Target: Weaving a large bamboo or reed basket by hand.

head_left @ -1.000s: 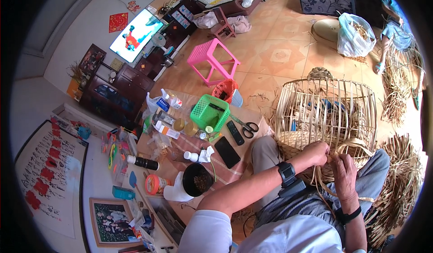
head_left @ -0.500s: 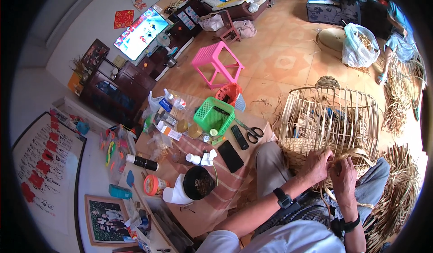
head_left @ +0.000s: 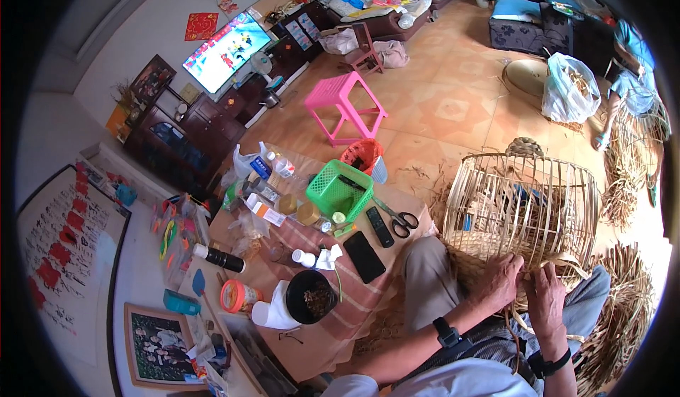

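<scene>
A half-woven straw basket (head_left: 520,202) rests against my lap, its upright ribs standing loose above a plaited lower band. My left hand (head_left: 501,281) is closed at the band's near edge, fingertips pinching a flat straw strand (head_left: 522,319). Right beside it my right hand (head_left: 546,299) is closed too, thumb and fingers on the same working spot. The strand trails down from between the hands over my lap, and another strip (head_left: 563,261) loops out past the right fingers. The exact pinch points are partly hidden by the fingers.
Left of me a table (head_left: 418,209) holds scissors (head_left: 400,220), a remote (head_left: 380,227), a phone (head_left: 363,257), a green basket (head_left: 340,191) and a black bowl (head_left: 312,296). Straw bundles (head_left: 620,312) lie at right. Beyond are a pink stool (head_left: 347,106) and another person (head_left: 630,78).
The whole view has shifted slightly, so the room and basket sit a little lower. Both hands stay close together at the basket's edge, with only slight finger movement.
</scene>
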A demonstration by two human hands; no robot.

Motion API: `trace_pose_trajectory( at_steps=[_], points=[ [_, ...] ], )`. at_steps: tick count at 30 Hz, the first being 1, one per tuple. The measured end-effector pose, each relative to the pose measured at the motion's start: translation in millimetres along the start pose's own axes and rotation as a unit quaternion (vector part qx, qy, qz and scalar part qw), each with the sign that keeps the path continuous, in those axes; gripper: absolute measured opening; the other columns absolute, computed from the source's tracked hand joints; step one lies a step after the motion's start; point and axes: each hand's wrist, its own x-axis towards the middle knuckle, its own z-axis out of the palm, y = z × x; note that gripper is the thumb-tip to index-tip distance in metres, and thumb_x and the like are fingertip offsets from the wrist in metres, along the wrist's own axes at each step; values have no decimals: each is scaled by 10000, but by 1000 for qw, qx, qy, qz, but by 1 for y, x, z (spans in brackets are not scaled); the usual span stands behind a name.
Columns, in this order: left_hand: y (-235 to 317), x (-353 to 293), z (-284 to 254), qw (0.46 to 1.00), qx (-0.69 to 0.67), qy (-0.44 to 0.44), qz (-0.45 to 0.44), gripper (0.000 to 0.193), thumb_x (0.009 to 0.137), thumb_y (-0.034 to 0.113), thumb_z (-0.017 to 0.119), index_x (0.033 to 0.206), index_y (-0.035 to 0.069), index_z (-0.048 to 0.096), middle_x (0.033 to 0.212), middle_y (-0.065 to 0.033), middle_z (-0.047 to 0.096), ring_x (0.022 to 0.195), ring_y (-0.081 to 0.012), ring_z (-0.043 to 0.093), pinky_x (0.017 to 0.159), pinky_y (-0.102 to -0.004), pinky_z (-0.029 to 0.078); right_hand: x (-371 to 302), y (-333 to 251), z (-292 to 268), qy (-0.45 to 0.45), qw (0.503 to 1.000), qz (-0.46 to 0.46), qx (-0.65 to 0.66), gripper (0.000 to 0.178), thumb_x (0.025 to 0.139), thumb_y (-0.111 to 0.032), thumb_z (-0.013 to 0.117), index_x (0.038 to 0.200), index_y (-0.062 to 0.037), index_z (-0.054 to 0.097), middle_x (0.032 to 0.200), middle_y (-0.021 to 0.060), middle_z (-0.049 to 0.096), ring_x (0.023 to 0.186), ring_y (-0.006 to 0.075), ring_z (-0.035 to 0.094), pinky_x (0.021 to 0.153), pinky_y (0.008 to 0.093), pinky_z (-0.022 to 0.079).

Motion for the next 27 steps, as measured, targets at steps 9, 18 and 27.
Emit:
trace_pose_trajectory(
  at_steps=[9, 18, 27],
  points=[
    [-3, -1, 4, 998, -58, -14, -18, 192, 841, 31, 680, 962, 38, 531, 921, -145, 606, 934, -359, 612, 821, -470, 435, -1, -19, -5, -39, 984, 143, 98, 193, 789, -48, 725, 850, 15, 553, 846, 189, 594, 737, 395, 587, 612, 470, 443],
    [-3, 2, 0, 999, -40, -20, -13, 205, 843, 48, 700, 950, 30, 527, 919, -159, 606, 933, -369, 613, 823, -477, 442, 4, -8, 1, 8, 999, -45, -13, 250, 731, 53, 674, 876, -12, 482, 856, 184, 495, 729, 422, 582, 609, 500, 453],
    [-7, -2, 8, 997, -80, -10, -8, 201, 842, 34, 699, 941, 27, 524, 882, -152, 587, 857, -376, 608, 774, -472, 457, -7, -32, -7, 13, 977, 124, 176, 122, 854, 25, 587, 918, 7, 484, 753, 221, 530, 648, 477, 536, 598, 517, 429]
  ],
)
